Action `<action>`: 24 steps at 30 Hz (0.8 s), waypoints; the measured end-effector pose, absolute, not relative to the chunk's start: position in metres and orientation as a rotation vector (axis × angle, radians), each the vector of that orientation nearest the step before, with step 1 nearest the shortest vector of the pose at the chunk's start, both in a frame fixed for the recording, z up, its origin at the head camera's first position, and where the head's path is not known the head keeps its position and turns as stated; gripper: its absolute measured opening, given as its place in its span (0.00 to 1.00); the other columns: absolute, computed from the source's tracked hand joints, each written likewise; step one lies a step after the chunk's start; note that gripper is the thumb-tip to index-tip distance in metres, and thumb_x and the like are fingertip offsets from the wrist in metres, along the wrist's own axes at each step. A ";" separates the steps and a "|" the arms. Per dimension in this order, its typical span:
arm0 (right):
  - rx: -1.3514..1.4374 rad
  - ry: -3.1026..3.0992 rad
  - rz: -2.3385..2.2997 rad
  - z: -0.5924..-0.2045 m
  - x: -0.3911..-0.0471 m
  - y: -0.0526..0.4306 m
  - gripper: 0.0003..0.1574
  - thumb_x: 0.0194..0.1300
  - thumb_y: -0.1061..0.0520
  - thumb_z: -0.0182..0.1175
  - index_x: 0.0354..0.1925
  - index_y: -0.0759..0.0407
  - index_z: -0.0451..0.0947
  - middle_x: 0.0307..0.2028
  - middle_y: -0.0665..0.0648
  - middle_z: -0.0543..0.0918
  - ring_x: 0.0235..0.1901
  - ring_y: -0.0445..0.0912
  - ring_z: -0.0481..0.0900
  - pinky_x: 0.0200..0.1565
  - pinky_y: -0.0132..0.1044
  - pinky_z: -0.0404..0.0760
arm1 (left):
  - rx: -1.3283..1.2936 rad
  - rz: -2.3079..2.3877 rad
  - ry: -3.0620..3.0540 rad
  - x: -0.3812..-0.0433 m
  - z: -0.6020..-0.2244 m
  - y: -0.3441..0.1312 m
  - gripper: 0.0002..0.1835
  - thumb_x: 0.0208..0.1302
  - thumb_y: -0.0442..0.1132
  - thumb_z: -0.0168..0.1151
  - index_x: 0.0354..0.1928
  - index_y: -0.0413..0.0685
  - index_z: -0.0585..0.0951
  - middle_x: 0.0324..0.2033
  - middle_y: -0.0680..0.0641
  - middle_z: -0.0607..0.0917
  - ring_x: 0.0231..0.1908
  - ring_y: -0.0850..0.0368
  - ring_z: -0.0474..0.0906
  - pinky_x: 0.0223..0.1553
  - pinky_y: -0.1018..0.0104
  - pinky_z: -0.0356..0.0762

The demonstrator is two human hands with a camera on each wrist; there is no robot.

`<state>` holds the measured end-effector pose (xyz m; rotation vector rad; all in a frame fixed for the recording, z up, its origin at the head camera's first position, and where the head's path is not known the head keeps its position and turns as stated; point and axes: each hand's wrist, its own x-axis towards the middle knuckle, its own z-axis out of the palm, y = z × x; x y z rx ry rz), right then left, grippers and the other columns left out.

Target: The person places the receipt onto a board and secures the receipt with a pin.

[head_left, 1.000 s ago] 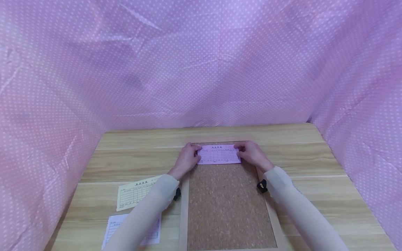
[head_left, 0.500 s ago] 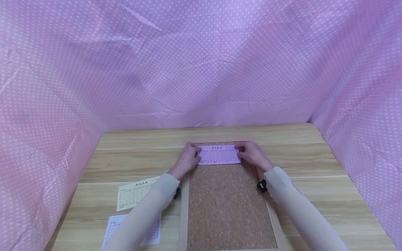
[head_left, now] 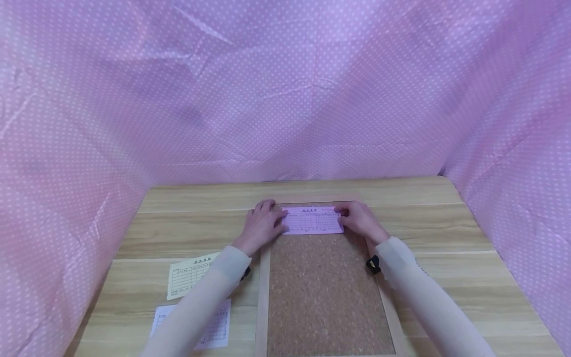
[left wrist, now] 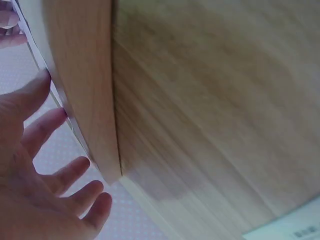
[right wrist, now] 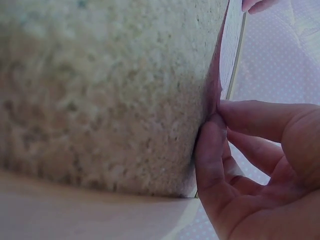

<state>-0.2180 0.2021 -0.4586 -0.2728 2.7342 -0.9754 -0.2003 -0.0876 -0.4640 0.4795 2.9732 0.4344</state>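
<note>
A pink printed form slip [head_left: 312, 221] lies across the top end of a wood-framed cork board [head_left: 327, 292]. My right hand [head_left: 358, 218] pinches the slip's right edge between thumb and fingers; the right wrist view shows that edge lifted slightly off the cork. At the left edge, my left hand [head_left: 260, 225] touches the slip with thumb and index fingertips set apart. Its other fingers spread loosely past the board's frame, as the left wrist view shows.
Left of the board lie a yellow form slip [head_left: 189, 277] and a white form slip [head_left: 217, 327], both partly under the left forearm. The wooden table [head_left: 446, 297] is backed by a pink dotted cloth [head_left: 294, 99].
The left hand has loosened and shifted slightly left, its fingers spreading more. The right hand keeps its pinch. The slip stays nearly in place on the cork.
</note>
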 end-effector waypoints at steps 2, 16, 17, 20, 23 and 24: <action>-0.263 2.730 -0.975 -0.459 -0.218 0.202 0.21 0.66 0.68 0.62 0.57 0.71 0.82 0.50 0.68 0.85 0.50 0.58 0.80 0.56 0.54 0.77 | 0.484 0.452 2.948 -0.200 -0.463 -0.089 0.27 0.70 0.52 0.68 0.68 0.55 0.80 0.74 0.37 0.65 0.75 0.38 0.56 0.69 0.36 0.60; -0.378 2.748 -1.029 -0.452 -0.213 0.210 0.23 0.64 0.66 0.65 0.57 0.74 0.81 0.42 0.65 0.85 0.40 0.54 0.80 0.46 0.49 0.80 | 0.488 0.541 2.899 -0.202 -0.463 -0.090 0.29 0.68 0.50 0.70 0.68 0.52 0.79 0.76 0.35 0.62 0.76 0.37 0.54 0.68 0.37 0.64; -0.385 2.745 -1.051 -0.450 -0.211 0.213 0.24 0.65 0.65 0.65 0.58 0.74 0.80 0.43 0.66 0.85 0.42 0.55 0.81 0.46 0.49 0.81 | 0.489 0.548 2.901 -0.202 -0.463 -0.090 0.29 0.68 0.50 0.70 0.68 0.52 0.79 0.76 0.35 0.62 0.76 0.37 0.54 0.68 0.37 0.64; -0.364 2.730 -1.137 -0.442 -0.204 0.219 0.27 0.68 0.63 0.63 0.62 0.75 0.76 0.52 0.71 0.84 0.50 0.62 0.84 0.52 0.53 0.83 | 0.487 0.554 2.901 -0.203 -0.463 -0.091 0.29 0.68 0.51 0.71 0.68 0.52 0.79 0.76 0.34 0.62 0.76 0.36 0.54 0.69 0.37 0.64; -0.339 2.731 -1.207 -0.434 -0.196 0.227 0.26 0.71 0.63 0.60 0.64 0.73 0.75 0.58 0.73 0.81 0.55 0.66 0.83 0.55 0.57 0.82 | 0.486 0.553 2.902 -0.204 -0.465 -0.091 0.29 0.68 0.51 0.70 0.69 0.52 0.79 0.76 0.34 0.61 0.76 0.36 0.54 0.69 0.37 0.64; -0.329 2.736 -1.227 -0.431 -0.193 0.230 0.26 0.72 0.63 0.59 0.65 0.72 0.75 0.59 0.73 0.81 0.55 0.66 0.82 0.56 0.57 0.81 | 0.485 0.551 2.904 -0.204 -0.465 -0.092 0.29 0.68 0.51 0.70 0.69 0.52 0.79 0.76 0.34 0.61 0.76 0.36 0.54 0.69 0.38 0.63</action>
